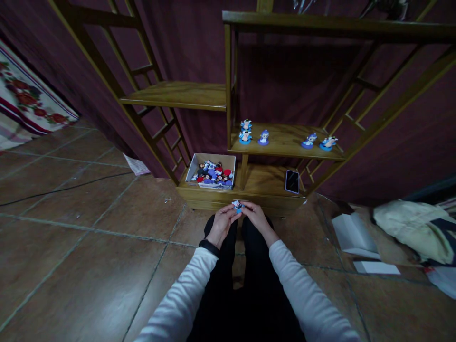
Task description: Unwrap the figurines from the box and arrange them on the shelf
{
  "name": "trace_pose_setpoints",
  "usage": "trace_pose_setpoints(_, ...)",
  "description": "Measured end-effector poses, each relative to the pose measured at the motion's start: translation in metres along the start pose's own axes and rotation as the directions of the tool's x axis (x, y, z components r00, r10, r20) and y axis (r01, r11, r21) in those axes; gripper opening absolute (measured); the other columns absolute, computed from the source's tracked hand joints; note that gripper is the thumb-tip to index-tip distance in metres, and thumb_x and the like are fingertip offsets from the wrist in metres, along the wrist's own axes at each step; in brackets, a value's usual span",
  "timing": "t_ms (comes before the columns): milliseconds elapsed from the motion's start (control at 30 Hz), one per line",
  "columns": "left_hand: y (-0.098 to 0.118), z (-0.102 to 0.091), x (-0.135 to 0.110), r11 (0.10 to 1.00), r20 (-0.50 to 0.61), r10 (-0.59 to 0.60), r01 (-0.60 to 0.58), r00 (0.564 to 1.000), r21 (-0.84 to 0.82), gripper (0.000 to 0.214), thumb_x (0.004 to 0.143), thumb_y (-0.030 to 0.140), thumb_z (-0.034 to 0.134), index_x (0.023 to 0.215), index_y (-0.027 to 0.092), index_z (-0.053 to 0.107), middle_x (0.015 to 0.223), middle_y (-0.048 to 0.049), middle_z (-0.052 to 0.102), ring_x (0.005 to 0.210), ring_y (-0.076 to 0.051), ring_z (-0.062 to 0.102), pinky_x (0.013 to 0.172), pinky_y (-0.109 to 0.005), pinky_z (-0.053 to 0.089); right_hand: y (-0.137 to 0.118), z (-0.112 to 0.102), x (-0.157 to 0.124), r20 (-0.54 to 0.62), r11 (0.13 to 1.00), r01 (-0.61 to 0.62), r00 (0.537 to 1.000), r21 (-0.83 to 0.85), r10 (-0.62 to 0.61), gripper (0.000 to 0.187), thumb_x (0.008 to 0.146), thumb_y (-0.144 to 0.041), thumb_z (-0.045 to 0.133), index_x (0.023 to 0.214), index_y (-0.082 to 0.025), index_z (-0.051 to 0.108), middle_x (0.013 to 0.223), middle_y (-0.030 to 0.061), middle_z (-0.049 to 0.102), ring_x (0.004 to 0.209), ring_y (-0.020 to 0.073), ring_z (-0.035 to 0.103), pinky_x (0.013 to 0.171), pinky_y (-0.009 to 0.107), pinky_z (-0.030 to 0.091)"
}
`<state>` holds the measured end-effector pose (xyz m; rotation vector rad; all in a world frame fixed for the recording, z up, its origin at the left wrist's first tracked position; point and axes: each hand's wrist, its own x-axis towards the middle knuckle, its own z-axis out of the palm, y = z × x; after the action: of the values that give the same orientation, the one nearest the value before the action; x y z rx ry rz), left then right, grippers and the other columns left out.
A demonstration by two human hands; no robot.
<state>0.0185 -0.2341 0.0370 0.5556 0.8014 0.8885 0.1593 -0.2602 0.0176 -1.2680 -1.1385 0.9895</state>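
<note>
A small figurine (237, 205) with a blue base is held between both hands, above my knees and in front of the low shelf. My left hand (221, 223) has its fingers closed on the figurine's left side. From the other side, my right hand (255, 216) pinches it as well. Just beyond them, a cardboard box (191, 170) full of jumbled figurines (212, 173) sits on the bottom shelf. On the shelf above stand several figurines: blue-based ones (245, 137) at the left, a purple one (264, 137), and a purple one (309, 140) beside a blue one (328, 143) at the right.
A phone (292, 182) lies on the bottom shelf (263, 178) at the right. The wooden rack (188, 95) stands before a dark red curtain. On the tiled floor are a white box (354, 232), a pale cloth bag (409, 223) and a black cable (67, 190).
</note>
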Motion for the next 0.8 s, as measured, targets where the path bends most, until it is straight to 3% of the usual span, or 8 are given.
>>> trace_pose_setpoints(167, 0.003, 0.002, 0.002, 1.0, -0.074, -0.017, 0.015, 0.997, -0.024, 0.018, 0.064, 0.004, 0.069, 0.081, 0.01, 0.068, 0.08, -0.0084, 0.07, 0.071, -0.014, 0.066, 0.075, -0.027, 0.054, -0.002, 0.002, 0.004, 0.002, 0.997, -0.074, 0.997, 0.02, 0.074, 0.03, 0.071, -0.03, 0.06, 0.099, -0.023, 0.069, 0.104, 0.004, 0.069, 0.095, 0.0219, 0.062, 0.087, 0.038, 0.047)
trace_pose_setpoints(500, -0.002, 0.004, 0.003, 0.997, -0.046, 0.03, -0.033, 0.998, -0.073, 0.024, 0.061, 0.008, 0.073, 0.084, 0.011, 0.067, 0.083, -0.0073, 0.07, 0.076, -0.014, 0.066, 0.077, -0.028, 0.053, 0.002, 0.007, 0.008, -0.014, 0.995, -0.083, 0.996, 0.048, 0.084, 0.032, 0.073, -0.028, 0.055, 0.101, -0.023, 0.068, 0.105, 0.0044, 0.068, 0.094, 0.0212, 0.062, 0.085, 0.037, 0.049)
trace_pose_setpoints(800, -0.009, 0.012, 0.006, 0.987, -0.16, 0.158, -0.154, 0.974, 0.039, 0.031, 0.051, 0.013, 0.081, 0.077, 0.012, 0.065, 0.072, -0.0025, 0.067, 0.067, -0.013, 0.063, 0.072, -0.03, 0.053, 0.002, 0.007, 0.006, 0.003, 1.0, 0.004, 1.0, -0.011, -0.004, 0.028, 0.076, -0.032, 0.057, 0.101, -0.025, 0.068, 0.102, 0.0032, 0.069, 0.097, 0.0222, 0.062, 0.089, 0.04, 0.048)
